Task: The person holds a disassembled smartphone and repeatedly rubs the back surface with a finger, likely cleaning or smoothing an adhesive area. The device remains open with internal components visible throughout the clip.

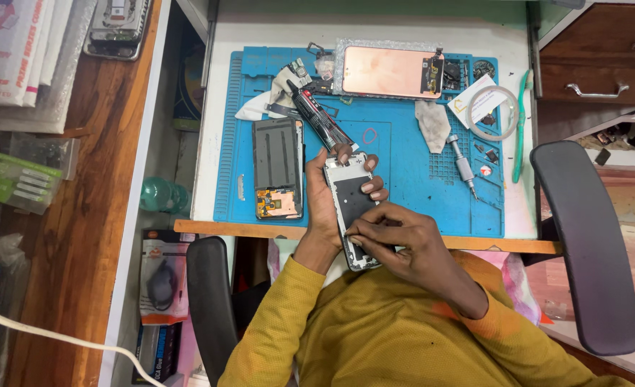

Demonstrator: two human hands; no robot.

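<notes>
Yellow sleeves lead to both hands over the table's near edge. Left hand cradles a white phone frame from beneath, fingers curled round it; right hand pinches closed at its lower edge. Best worked with light fingertip pressure, keeping the frame steady above the blue mat.
</notes>
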